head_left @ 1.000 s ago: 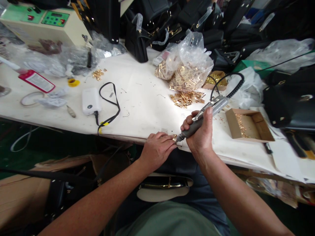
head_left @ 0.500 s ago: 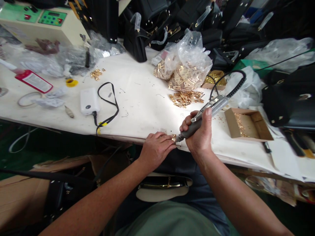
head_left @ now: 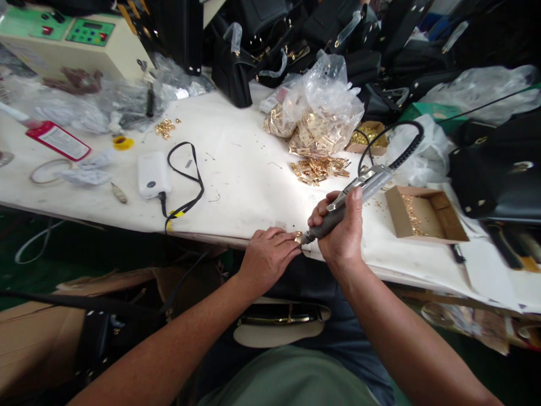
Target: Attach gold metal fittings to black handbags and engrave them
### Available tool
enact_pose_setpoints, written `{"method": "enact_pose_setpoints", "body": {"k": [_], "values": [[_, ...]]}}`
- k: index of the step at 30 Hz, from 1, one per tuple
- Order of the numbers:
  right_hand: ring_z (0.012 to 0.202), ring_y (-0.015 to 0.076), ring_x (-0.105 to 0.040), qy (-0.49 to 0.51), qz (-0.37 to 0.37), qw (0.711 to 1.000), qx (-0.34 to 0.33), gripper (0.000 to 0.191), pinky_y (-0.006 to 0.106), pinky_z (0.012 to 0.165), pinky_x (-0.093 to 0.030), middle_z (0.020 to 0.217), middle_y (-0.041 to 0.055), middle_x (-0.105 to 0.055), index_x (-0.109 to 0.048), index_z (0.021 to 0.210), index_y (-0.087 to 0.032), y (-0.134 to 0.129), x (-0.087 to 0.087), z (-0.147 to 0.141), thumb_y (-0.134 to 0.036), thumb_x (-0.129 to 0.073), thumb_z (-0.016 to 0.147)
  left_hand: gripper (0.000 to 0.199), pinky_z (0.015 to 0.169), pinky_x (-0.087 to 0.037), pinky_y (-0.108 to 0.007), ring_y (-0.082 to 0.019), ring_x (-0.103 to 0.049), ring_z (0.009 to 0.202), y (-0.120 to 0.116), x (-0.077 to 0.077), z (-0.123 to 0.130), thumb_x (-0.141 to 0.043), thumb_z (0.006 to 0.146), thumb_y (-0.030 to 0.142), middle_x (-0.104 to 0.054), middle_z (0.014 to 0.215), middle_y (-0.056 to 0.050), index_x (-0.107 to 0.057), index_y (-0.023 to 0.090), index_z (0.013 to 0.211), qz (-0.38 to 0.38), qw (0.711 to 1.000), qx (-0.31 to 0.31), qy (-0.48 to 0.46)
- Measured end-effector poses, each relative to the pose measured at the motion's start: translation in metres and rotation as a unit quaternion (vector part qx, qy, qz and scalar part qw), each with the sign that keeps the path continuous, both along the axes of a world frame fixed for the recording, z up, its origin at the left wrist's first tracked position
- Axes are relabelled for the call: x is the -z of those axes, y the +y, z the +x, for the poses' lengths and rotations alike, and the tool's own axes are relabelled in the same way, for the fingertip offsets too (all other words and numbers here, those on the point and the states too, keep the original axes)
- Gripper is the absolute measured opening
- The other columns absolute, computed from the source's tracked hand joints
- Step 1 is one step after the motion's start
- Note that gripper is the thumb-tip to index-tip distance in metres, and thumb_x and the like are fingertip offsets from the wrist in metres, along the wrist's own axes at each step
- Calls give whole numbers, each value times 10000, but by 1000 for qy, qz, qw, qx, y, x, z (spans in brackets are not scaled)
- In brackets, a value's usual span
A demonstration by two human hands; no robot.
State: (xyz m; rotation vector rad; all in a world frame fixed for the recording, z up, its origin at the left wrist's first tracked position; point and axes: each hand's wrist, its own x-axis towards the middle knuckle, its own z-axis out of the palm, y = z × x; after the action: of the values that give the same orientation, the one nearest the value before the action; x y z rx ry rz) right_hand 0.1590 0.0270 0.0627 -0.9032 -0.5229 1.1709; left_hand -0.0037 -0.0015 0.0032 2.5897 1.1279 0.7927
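1. Two hands nr. ctr of frame, apart but close: R hand [head_left: 341, 239] wraps a grey hand tool [head_left: 325, 224], thumb along its upper side; L hand [head_left: 268, 255] is flat-ish, fingertips at a gold fitting [head_left: 298, 237].
2. Fitting pos.: just below & R of frame ctr, by near edge of white surface [head_left: 247, 189]. Tool tip right by it; contact, can't tell. L fingers pinching vs. pressing: can't tell either.
3. To do it well, I'd say: tip square to fitting, light steady push, L fingertips out of tip's path, fitting braced vs. twisting.
4. Black cord [head_left: 413, 148] loops up-R off tool's rear; best w/ slack, so no tug on tip.
5. Gold pile [head_left: 319, 170] sits above-R of ctr; tiny gold bits [head_left: 411, 217] in cardboard box [head_left: 395, 213], mid-R.
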Motion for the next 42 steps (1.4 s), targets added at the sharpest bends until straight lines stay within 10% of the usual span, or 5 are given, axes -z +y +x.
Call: {"method": "enact_pose_setpoints", "body": {"k": [42], "values": [[559,130,-509,-305,88,944,-87,349,271,516,-439,628,-24,-576,-620,795,-202,-18,8,-3,-512,-772,841,218,837,-435,-422,-251,-579,1129,1,-7,3,-624,1000,396,-724,1214,-26,-713,255,1140,-39,998,3,50]]}}
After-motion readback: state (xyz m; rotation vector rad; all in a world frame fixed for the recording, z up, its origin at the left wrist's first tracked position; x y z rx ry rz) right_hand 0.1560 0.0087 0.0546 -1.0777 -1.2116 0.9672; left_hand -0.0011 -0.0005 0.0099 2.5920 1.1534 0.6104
